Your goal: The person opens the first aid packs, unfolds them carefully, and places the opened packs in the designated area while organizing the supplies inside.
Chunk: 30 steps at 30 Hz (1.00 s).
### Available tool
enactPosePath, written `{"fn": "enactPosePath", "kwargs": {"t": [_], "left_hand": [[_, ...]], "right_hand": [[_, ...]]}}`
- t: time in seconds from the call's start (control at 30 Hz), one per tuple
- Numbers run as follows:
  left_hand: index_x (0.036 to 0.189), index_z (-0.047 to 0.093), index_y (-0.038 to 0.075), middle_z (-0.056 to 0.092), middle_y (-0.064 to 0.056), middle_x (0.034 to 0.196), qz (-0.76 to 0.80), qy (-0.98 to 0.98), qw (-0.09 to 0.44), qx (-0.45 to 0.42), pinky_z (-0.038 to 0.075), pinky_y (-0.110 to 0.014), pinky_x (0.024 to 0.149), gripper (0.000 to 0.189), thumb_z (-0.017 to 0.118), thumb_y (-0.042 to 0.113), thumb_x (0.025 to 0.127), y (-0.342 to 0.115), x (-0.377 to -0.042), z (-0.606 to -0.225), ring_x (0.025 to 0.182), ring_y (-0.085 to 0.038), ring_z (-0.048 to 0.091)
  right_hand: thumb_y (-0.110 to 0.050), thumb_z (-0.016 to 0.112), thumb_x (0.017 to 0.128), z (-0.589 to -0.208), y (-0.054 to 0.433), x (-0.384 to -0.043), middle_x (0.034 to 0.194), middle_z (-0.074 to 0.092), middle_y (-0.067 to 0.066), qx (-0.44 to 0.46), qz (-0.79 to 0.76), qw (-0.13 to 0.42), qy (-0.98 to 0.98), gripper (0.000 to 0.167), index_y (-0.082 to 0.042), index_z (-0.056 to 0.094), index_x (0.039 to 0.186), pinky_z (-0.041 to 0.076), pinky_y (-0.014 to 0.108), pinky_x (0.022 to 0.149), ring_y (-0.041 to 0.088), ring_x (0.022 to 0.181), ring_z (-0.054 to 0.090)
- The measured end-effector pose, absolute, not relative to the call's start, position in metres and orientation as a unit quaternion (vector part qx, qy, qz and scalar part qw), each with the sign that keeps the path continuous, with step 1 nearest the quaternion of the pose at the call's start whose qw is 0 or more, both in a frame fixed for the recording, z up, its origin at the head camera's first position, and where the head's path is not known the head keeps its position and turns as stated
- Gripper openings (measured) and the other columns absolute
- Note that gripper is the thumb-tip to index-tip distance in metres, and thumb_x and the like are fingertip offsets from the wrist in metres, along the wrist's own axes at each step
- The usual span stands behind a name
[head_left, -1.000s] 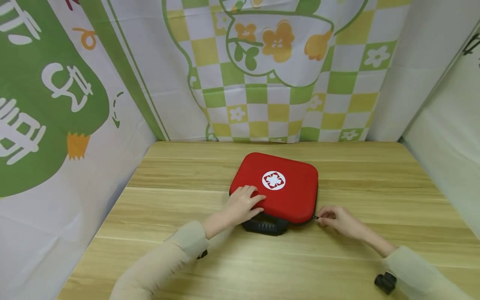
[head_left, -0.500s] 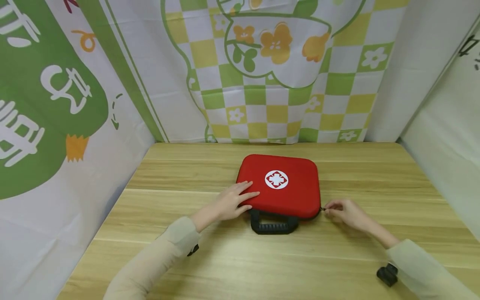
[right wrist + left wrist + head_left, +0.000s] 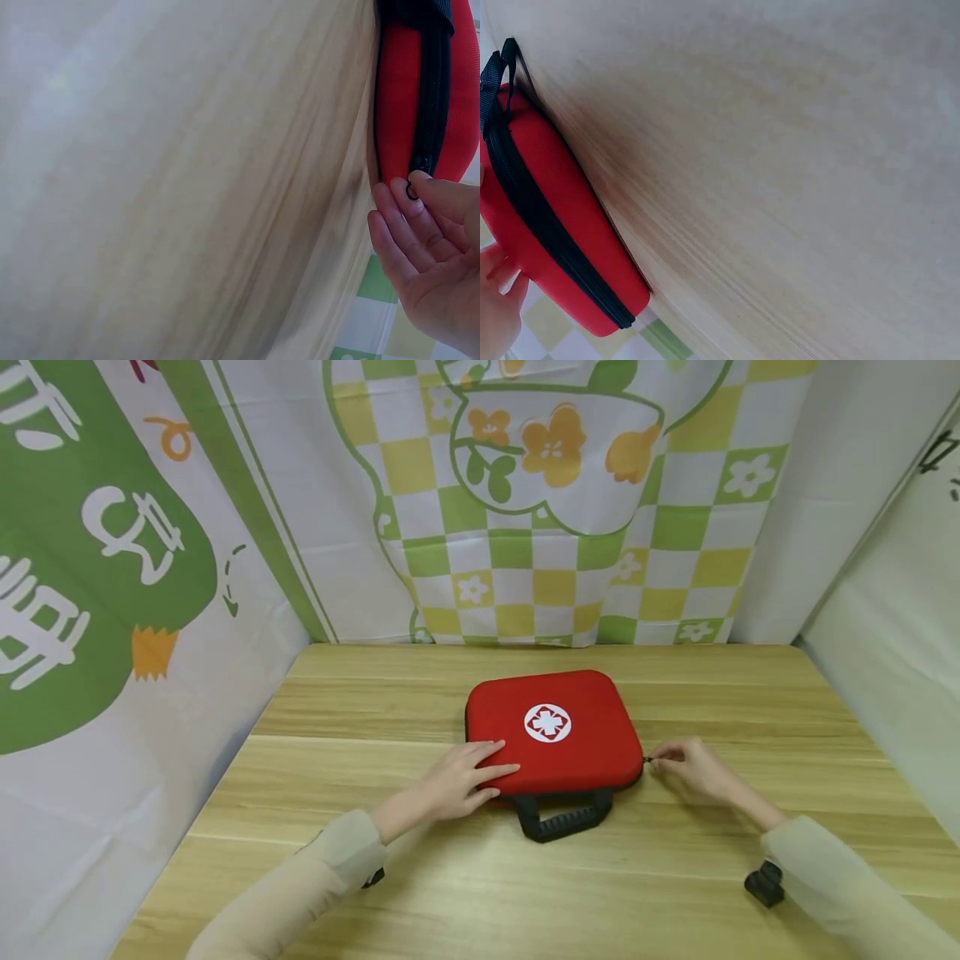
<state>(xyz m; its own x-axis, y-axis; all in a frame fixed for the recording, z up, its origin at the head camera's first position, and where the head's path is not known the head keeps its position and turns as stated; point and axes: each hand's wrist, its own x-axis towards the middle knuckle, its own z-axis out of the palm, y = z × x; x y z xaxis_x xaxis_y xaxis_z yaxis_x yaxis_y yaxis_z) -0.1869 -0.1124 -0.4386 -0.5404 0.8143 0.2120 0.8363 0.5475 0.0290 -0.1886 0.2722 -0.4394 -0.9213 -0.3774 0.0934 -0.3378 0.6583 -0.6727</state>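
A red zippered first-aid case with a white cross emblem lies flat on the table, its black carry handle toward me. My left hand rests on the case's near left corner with fingers spread. At the near right corner my right hand pinches the zipper pull between thumb and fingers. The right wrist view shows the small ring of that zipper pull at the thumb tip. In the left wrist view, the black zipper band runs along the side of the case.
The case stands on a wood-grain table. Behind it hangs a green and yellow checkered cloth, and printed cloth closes off the left side. A black wrist camera sits below the right sleeve.
The case has turned counterclockwise on the table, its handle swinging right. My right hand has moved slightly away from me and right with the zipper pull. The left hand shifted left, its fingers spreading.
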Motion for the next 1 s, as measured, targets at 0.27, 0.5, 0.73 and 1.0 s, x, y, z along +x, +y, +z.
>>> {"fn": "enactPosePath", "kwargs": {"t": [0.27, 0.5, 0.73, 1.0], "left_hand": [[0.123, 0.054, 0.022, 0.045, -0.014, 0.129, -0.095, -0.85, 0.117, -0.505, 0.034, -0.039, 0.097, 0.042, 0.061, 0.026, 0.082, -0.114, -0.174, -0.436, 0.116, -0.026, 0.042], [0.12, 0.057, 0.02, 0.049, -0.014, 0.125, -0.104, -0.823, 0.163, -0.534, 0.036, -0.036, 0.096, 0.042, 0.064, 0.024, 0.08, -0.116, -0.165, -0.441, 0.113, -0.026, 0.045], [0.12, 0.056, 0.02, 0.048, -0.015, 0.126, -0.124, -0.817, 0.15, -0.544, 0.033, -0.04, 0.099, 0.04, 0.064, 0.022, 0.081, -0.115, -0.16, -0.443, 0.116, -0.03, 0.043], [0.121, 0.056, 0.019, 0.048, -0.017, 0.125, -0.114, -0.814, 0.152, -0.549, 0.032, -0.045, 0.098, 0.039, 0.062, 0.023, 0.082, -0.117, -0.161, -0.443, 0.117, -0.035, 0.042]], "right_hand": [[0.002, 0.059, 0.08, -0.439, 0.269, -0.202, 0.078, 0.065, 0.013, -0.196, -0.359, 0.009, 0.912, 0.008, 0.007, 0.064, 0.083, 0.046, 0.022, 0.065, 0.013, 0.074, 0.059], [0.003, 0.059, 0.08, -0.439, 0.265, -0.215, 0.079, 0.065, 0.015, -0.196, -0.353, 0.008, 0.915, 0.007, 0.007, 0.064, 0.082, 0.046, 0.025, 0.066, 0.019, 0.075, 0.059], [0.003, 0.058, 0.08, -0.44, 0.263, -0.222, 0.081, 0.065, 0.016, -0.206, -0.334, -0.002, 0.92, 0.008, 0.007, 0.064, 0.084, 0.047, 0.031, 0.069, 0.024, 0.078, 0.059], [0.004, 0.06, 0.079, -0.445, 0.265, -0.213, 0.079, 0.064, 0.015, -0.233, -0.355, -0.012, 0.905, 0.005, 0.006, 0.063, 0.082, 0.047, 0.023, 0.067, 0.018, 0.073, 0.059]]}}
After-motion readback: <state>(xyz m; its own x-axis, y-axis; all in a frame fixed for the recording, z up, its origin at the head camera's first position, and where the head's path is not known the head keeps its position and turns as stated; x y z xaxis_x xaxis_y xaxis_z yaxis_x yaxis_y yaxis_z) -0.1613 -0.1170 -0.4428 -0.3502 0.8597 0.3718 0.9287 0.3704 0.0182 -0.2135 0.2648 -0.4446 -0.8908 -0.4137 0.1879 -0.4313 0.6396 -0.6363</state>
